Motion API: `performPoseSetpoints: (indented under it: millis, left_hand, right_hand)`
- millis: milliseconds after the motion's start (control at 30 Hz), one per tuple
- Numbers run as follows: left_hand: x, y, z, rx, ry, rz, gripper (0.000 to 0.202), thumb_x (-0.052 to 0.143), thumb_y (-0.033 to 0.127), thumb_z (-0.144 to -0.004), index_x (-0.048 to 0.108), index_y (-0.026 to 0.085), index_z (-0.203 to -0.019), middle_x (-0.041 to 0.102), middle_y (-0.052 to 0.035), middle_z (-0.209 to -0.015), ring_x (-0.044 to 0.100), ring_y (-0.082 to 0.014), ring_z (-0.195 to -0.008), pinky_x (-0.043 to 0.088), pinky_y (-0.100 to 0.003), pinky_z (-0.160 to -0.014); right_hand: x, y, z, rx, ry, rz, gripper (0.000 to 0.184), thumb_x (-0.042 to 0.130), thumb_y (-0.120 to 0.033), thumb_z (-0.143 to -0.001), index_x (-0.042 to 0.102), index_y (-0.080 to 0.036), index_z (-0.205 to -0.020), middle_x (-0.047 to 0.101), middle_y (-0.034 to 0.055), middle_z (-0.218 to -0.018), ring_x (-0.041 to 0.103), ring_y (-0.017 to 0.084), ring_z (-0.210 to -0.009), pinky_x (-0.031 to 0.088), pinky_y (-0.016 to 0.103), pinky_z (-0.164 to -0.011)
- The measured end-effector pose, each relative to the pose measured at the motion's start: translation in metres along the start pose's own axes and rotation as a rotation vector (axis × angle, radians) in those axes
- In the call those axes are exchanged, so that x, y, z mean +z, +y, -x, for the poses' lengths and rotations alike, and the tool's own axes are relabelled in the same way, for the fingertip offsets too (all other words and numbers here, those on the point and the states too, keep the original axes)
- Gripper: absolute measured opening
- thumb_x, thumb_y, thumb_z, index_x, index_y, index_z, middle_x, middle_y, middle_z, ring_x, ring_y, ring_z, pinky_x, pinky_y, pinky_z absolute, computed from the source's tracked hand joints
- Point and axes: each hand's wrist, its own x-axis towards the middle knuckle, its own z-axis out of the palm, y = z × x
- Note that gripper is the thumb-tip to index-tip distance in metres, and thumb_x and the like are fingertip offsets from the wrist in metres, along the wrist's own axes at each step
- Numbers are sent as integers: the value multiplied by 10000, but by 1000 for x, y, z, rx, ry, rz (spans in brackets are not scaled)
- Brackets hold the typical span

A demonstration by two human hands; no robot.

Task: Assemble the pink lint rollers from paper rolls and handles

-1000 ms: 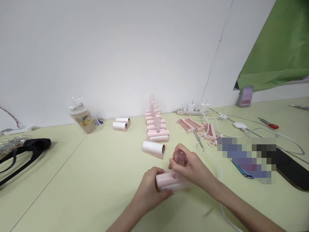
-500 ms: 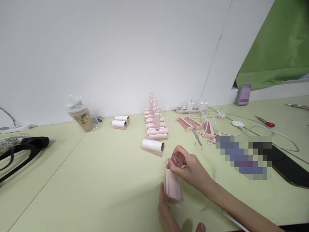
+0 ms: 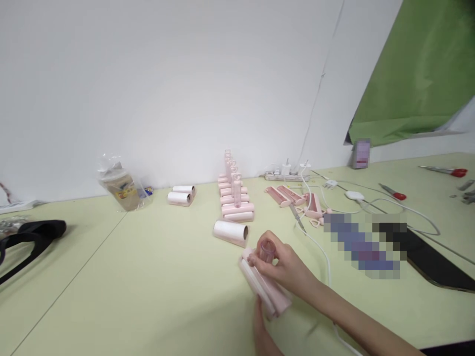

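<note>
My right hand (image 3: 272, 257) is closed around the see-through pink handle (image 3: 267, 251) of a pink lint roller. The lint roller (image 3: 276, 291) slants from upper left to lower right, with a whitish roll (image 3: 256, 284) alongside it. My left hand (image 3: 261, 326) is at the near left end of this pair, one finger up against its side; the other fingers are hidden. Just beyond lies a wrapped white roll (image 3: 229, 231) with a brown core. Behind it runs a row of similar pink lint rollers (image 3: 237, 207), handles upright, several with heart-shaped loops.
Two more white rolls (image 3: 180, 199) lie left of the row. Pink trough-shaped covers (image 3: 285, 195), a craft knife (image 3: 298, 220) and white cables (image 3: 326, 262) are on the right. Farther right are a black slab (image 3: 438, 262) and red-handled scissors (image 3: 443, 171). A bagged cup (image 3: 126, 185) stands at left.
The lint roller and roll have turned, their near end swinging right. My right hand keeps its grip on the handle. My left hand has shifted right; its thumb no longer shows. The view moved slightly.
</note>
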Motion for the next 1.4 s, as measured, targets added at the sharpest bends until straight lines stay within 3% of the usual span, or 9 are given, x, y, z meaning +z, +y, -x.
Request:
performPoseSetpoints:
  millis: [167, 267, 367, 567, 733, 867, 1067, 1233, 1400]
  left_hand:
    - [-2, 13, -8, 257, 264, -246, 1037, 648, 294, -585, -33, 90, -1340, 154, -188, -1409, 89, -332, -1316, 216, -429, -1059]
    - [-4, 17, -18, 472, 373, -383, 757, 505, 165, -690, 67, 109, -1305, 194, -202, -1378, 136, -294, -1312, 181, -429, -1069]
    - [-22, 16, -24, 535, 280, -411, 766, 492, 66, -594, 151, 81, -1280, 236, -219, -1346, 195, -304, -1288, 203, -422, -1060]
    - [-81, 21, -28, 421, 117, -341, 737, 441, 36, -547, 317, 150, -1264, 447, -118, -1194, 385, -259, -1161, 314, -411, -994]
    - [-107, 39, -33, 470, -5, -438, 721, 430, 43, -599, 310, 188, -1295, 452, -96, -1207, 416, -234, -1144, 353, -362, -957]
    - [-114, 50, -23, 459, -2, -561, 926, 605, 134, -543, 170, 164, -1359, 282, -130, -1376, 236, -293, -1273, 274, -425, -1008]
    - [-115, 89, -22, 417, -48, -272, 920, 646, 316, -645, 64, 274, -1356, 190, -96, -1417, 236, -295, -1273, 353, -421, -939]
    - [-93, 117, -58, 605, -241, 145, 425, 634, 310, -679, 430, 195, -1034, 540, -78, -1010, 513, -222, -957, 389, -360, -837]
    - [-71, 109, -73, 451, -414, 412, 336, 597, 451, -688, 424, 164, -700, 454, 34, -532, 456, -91, -483, 363, -221, -491]
  right_hand:
    - [-18, -3, 1, -108, -151, -176, 249, 355, -414, -877, 452, -197, -953, 608, 55, -942, 571, 160, -839, 445, 277, -706]
    - [-53, 13, -11, -138, 108, 61, 313, 221, -358, -922, 448, -201, -1071, 605, 67, -977, 559, 171, -934, 422, 313, -798]
    - [-100, 48, -27, -42, 342, 701, 285, 289, -303, -882, 458, -199, -1087, 580, 71, -1016, 554, 177, -908, 417, 306, -762]
    - [-149, 119, -32, 40, 248, 978, 187, 476, -309, -715, 610, -191, -660, 549, 124, -867, 492, 291, -862, 309, 462, -760]
    - [-145, 138, -29, 39, 166, 994, 133, 489, -243, -667, 613, -198, -656, 559, 122, -855, 493, 271, -840, 308, 432, -742]
    - [-148, 119, -25, 34, 168, 926, 149, 482, -300, -713, 588, -203, -675, 583, 75, -777, 525, 233, -777, 339, 417, -757]
    - [-118, 36, -24, 7, 152, 7, 301, 519, -439, -764, 597, -185, -905, 627, 84, -936, 579, 215, -874, 458, 320, -745]
    - [-57, -20, -36, -140, -55, -245, 191, 544, -334, -775, 618, -171, -842, 644, 49, -851, 592, 170, -770, 474, 260, -670]
    - [-33, -30, -35, -180, -93, -127, 131, 508, -232, -788, 625, -185, -822, 634, 20, -835, 577, 151, -788, 452, 225, -694]
